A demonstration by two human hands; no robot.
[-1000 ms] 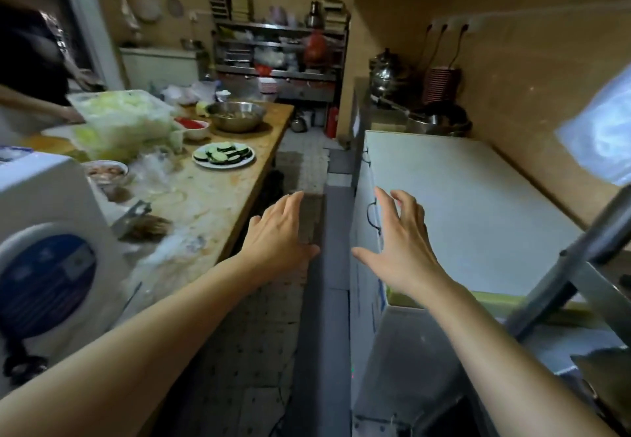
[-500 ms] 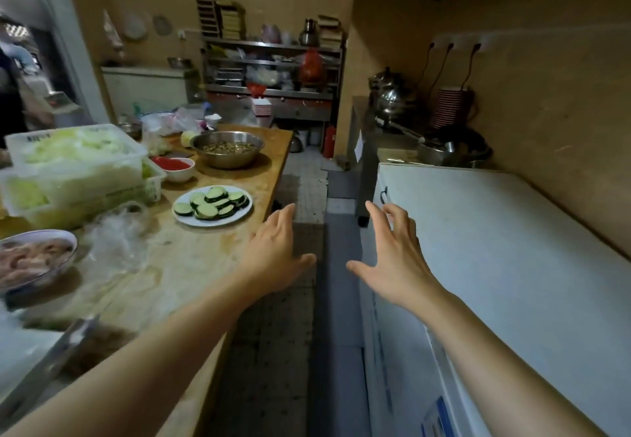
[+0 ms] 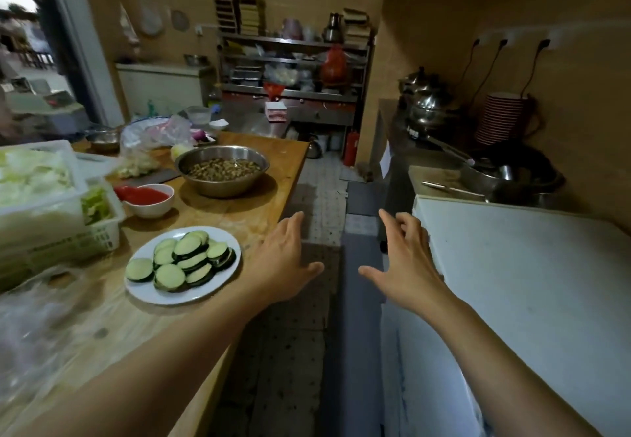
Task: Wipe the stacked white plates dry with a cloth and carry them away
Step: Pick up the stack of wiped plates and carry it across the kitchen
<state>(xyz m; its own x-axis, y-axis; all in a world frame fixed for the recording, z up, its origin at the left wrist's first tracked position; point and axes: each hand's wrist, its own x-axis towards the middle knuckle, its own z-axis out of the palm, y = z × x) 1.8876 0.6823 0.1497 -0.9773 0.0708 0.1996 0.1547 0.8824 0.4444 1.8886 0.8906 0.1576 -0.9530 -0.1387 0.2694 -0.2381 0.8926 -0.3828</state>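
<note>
Fingers point(image 3: 406, 228) spread, empty; plate stack point(image 3: 500, 119) well apart.

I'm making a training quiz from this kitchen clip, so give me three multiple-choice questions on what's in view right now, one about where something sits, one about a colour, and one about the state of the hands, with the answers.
1. Where does the plate of sliced eggplant sit?
A. on the wooden table, near its edge
B. on the white chest top
C. on the floor

2. What colour is the food in the small white bowl?
A. green
B. red
C. brown

3. What are the left hand and right hand doing?
A. both grip a cloth
B. one holds a plate
C. both are open and hold nothing

Answers: 1 A, the plate rests on the wood beside the left hand. 2 B, the bowl's contents are bright red. 3 C, the fingers are spread over the aisle with nothing in them.
</note>
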